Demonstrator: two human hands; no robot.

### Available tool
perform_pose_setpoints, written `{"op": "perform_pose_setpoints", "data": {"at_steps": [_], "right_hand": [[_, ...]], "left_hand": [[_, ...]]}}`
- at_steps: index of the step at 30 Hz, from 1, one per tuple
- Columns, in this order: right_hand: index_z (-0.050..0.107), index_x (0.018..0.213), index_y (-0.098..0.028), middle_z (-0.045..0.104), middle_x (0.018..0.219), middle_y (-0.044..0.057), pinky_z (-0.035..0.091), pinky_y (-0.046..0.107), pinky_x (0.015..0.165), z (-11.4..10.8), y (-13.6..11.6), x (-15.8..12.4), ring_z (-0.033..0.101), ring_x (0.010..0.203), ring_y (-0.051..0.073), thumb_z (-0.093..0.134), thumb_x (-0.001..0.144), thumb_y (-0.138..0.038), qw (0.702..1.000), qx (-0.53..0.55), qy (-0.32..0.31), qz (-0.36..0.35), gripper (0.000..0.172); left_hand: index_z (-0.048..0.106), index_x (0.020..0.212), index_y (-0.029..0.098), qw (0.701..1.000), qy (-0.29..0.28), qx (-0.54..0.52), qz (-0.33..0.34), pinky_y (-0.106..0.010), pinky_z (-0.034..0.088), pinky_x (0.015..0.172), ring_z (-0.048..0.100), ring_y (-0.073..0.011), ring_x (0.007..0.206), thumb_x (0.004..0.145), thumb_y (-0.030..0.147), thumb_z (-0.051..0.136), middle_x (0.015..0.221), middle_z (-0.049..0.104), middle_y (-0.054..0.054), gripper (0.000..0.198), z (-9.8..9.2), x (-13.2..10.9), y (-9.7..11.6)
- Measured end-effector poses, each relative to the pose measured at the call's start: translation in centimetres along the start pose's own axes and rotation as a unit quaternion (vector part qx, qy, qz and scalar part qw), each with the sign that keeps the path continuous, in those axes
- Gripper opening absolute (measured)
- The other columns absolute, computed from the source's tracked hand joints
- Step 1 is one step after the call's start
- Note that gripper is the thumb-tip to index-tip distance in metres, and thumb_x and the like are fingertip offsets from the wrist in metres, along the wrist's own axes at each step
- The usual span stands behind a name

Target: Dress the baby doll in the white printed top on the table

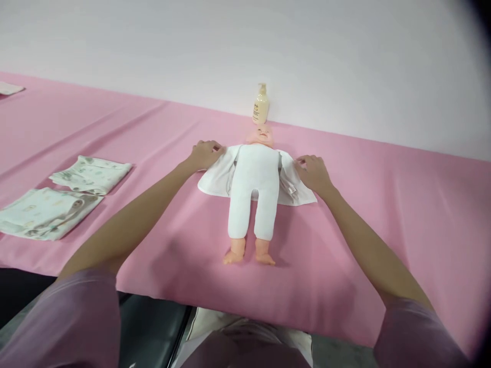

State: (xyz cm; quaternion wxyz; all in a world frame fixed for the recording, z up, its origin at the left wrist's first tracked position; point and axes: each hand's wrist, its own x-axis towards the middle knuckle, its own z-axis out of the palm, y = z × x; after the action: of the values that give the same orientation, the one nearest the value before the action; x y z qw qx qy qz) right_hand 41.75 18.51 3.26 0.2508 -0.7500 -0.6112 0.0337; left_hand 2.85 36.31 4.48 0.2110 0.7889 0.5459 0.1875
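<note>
A baby doll (255,191) in a white body suit lies on its back on the pink table (345,245), head toward the wall. Under it a white garment (218,179) is spread open to both sides. My left hand (205,153) rests on the garment's left flap beside the doll's shoulder, fingers curled over the cloth edge. My right hand (312,171) lies on the right flap, fingers bent and pressed on the fabric. The doll's arms are hidden under the flaps.
A cream pump bottle (261,105) stands against the wall just behind the doll's head. Two folded patterned cloths (92,174) (46,212) lie at the left of the table. Another cloth corner (9,88) shows at the far left edge.
</note>
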Motion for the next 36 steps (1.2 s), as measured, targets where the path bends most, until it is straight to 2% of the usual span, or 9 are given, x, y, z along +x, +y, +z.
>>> {"op": "perform_pose_setpoints", "data": {"at_steps": [3,7,11,16,19,22,27,32,36], "right_hand": [[0.079,0.108,-0.02,0.082,0.127,0.016,0.052,0.049,0.114,0.8,-1.5,3.2,0.07,0.12,0.033,0.058,0.116,-0.056,0.992,0.06,-0.098,0.056,0.042],[0.079,0.111,-0.019,0.084,0.126,0.01,0.056,0.039,0.105,1.0,-1.4,5.6,0.073,0.112,0.024,0.08,0.105,-0.04,0.958,0.244,-0.078,0.125,0.022],[0.074,0.11,-0.019,0.084,0.124,0.011,0.06,0.036,0.103,0.8,-1.0,6.9,0.076,0.108,0.021,0.078,0.105,-0.026,0.917,0.354,-0.099,0.156,0.01],[0.08,0.113,-0.02,0.084,0.133,0.012,0.057,0.039,0.101,0.1,-0.4,7.1,0.074,0.113,0.027,0.084,0.107,-0.037,0.954,0.222,-0.156,0.13,0.018],[0.084,0.111,-0.021,0.084,0.132,0.011,0.054,0.039,0.096,-0.4,0.0,7.3,0.074,0.112,0.028,0.077,0.112,-0.046,0.943,0.211,-0.223,0.128,0.025],[0.08,0.12,-0.021,0.084,0.13,0.01,0.053,0.035,0.088,-0.3,0.3,7.9,0.073,0.105,0.024,0.08,0.11,-0.041,0.94,0.258,-0.179,0.135,0.022],[0.074,0.116,-0.022,0.082,0.112,0.009,0.05,0.033,0.077,0.5,0.8,8.4,0.068,0.089,0.021,0.093,0.099,-0.048,0.946,0.259,-0.145,0.13,0.037],[0.072,0.111,-0.021,0.079,0.116,0.01,0.054,0.036,0.091,0.5,0.9,7.7,0.068,0.1,0.022,0.09,0.099,-0.041,0.965,0.232,-0.072,0.103,0.029],[0.066,0.111,-0.022,0.077,0.12,0.011,0.053,0.042,0.1,0.0,1.5,4.9,0.067,0.105,0.026,0.084,0.096,-0.036,0.991,0.131,0.023,0.035,0.027]], "left_hand": [[0.086,0.113,0.025,0.99,-0.092,-0.087,-0.061,-0.044,0.059,0.096,0.078,-0.0345,0.107,0.09,0.074,0.082,0.121,0.086,-0.012,0.055,0.1,3.1,0.9],[0.082,0.094,0.022,0.972,-0.053,-0.216,-0.077,-0.037,0.055,0.077,0.067,-0.0228,0.076,0.077,0.061,0.101,0.086,0.078,-0.008,0.046,0.3,4.9,0.9],[0.079,0.091,0.02,0.953,-0.036,-0.284,-0.095,-0.035,0.054,0.077,0.064,-0.0184,0.075,0.088,0.046,0.095,0.087,0.076,-0.007,0.031,0.4,5.8,0.4],[0.076,0.107,0.021,0.977,0.029,-0.2,-0.068,-0.033,0.055,0.082,0.068,-0.0202,0.085,0.096,0.036,0.089,0.106,0.079,-0.008,0.023,1.6,5.8,-0.2],[0.072,0.109,0.023,0.99,0.059,-0.128,-0.001,-0.037,0.055,0.092,0.07,-0.0238,0.092,0.098,0.035,0.085,0.106,0.078,-0.008,0.021,2.5,5.3,-0.3],[0.07,0.111,0.023,0.993,0.078,-0.088,0.025,-0.044,0.056,0.102,0.071,-0.0293,0.1,0.1,0.037,0.082,0.105,0.078,-0.01,0.021,2.6,5.0,0.0],[0.068,0.109,0.024,0.997,0.062,-0.04,0.007,-0.051,0.056,0.105,0.071,-0.033,0.096,0.102,0.038,0.077,0.101,0.078,-0.012,0.018,1.7,4.5,0.5],[0.067,0.113,0.024,0.994,0.079,-0.08,0.002,-0.045,0.057,0.094,0.07,-0.0288,0.089,0.101,0.051,0.078,0.105,0.078,-0.012,0.03,1.6,1.9,-0.7],[0.067,0.13,0.025,0.989,0.091,-0.117,0.024,-0.036,0.057,0.087,0.071,-0.0237,0.09,0.097,0.054,0.08,0.113,0.079,-0.01,0.046,1.4,-1.7,-2.9]]}}
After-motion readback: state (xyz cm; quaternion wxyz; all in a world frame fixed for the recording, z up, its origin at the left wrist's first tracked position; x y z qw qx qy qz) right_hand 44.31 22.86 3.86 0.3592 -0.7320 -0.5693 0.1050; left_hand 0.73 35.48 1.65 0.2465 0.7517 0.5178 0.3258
